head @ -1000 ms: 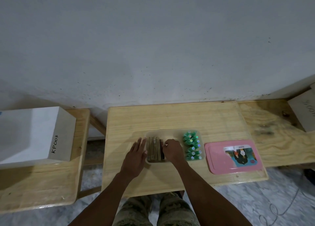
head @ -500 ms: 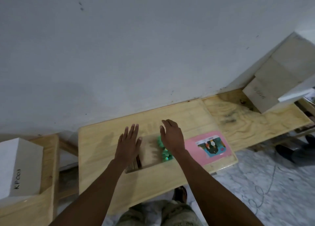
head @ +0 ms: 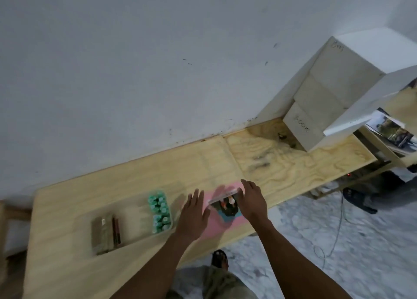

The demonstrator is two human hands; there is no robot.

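Now both hands at pink case.

A pale wooden table is standing against the wall, with a plywood bench butting against its right end. A clear tray is lying on the table's near left part, carrying brown blocks at its left and green bottles at its right. A pink case is lying just right of the tray, near the front edge. White boxes are sitting at the bench's far right.
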